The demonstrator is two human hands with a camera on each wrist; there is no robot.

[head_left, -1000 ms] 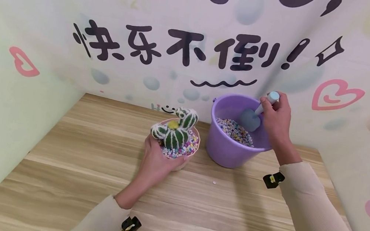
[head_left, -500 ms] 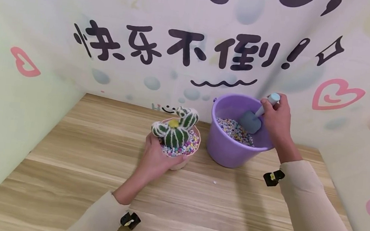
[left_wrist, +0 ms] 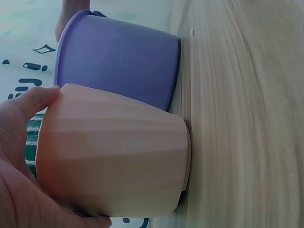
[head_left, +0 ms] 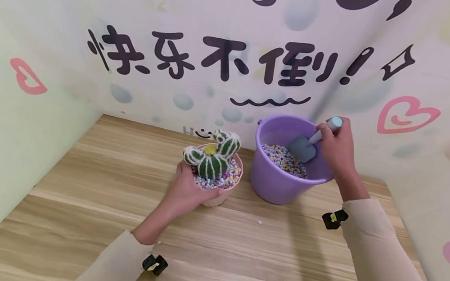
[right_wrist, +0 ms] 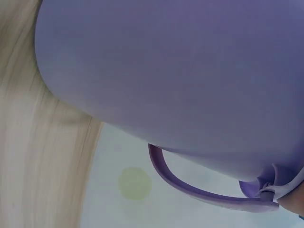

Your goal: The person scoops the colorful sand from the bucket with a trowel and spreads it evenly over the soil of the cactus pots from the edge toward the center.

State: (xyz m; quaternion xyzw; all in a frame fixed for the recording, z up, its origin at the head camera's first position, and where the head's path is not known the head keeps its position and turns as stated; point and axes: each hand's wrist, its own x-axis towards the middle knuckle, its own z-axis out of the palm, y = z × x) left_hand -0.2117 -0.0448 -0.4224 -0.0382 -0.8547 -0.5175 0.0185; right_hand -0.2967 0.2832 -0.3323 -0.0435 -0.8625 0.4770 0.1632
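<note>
My left hand [head_left: 189, 191] holds a pale pink flowerpot [left_wrist: 114, 152] by its rim, thumb on the near side and fingers round the left. In the pot stands a green knitted cactus [head_left: 212, 166] with white stripes and a yellow top, bedded in multicoloured pebbles [head_left: 229, 177]. My right hand [head_left: 338, 147] grips the light blue handle of a small shovel [head_left: 303, 149]. Its grey-blue blade is inside the purple bucket [head_left: 277, 188], against the multicoloured pebbles [head_left: 284, 159] there. The right wrist view shows mostly the bucket's outer wall and its handle [right_wrist: 199, 190].
Pot and bucket stand side by side on the wooden tabletop [head_left: 214, 252], near its back edge. A printed cloth backdrop [head_left: 187, 105] rises right behind them. A stray white pebble [head_left: 259, 222] lies in front of the bucket.
The shovel's handle and my right hand have dipped slightly, and the blade sits a little lower in the bucket. My left wrist has shifted slightly left; the hand stays on the pot.
</note>
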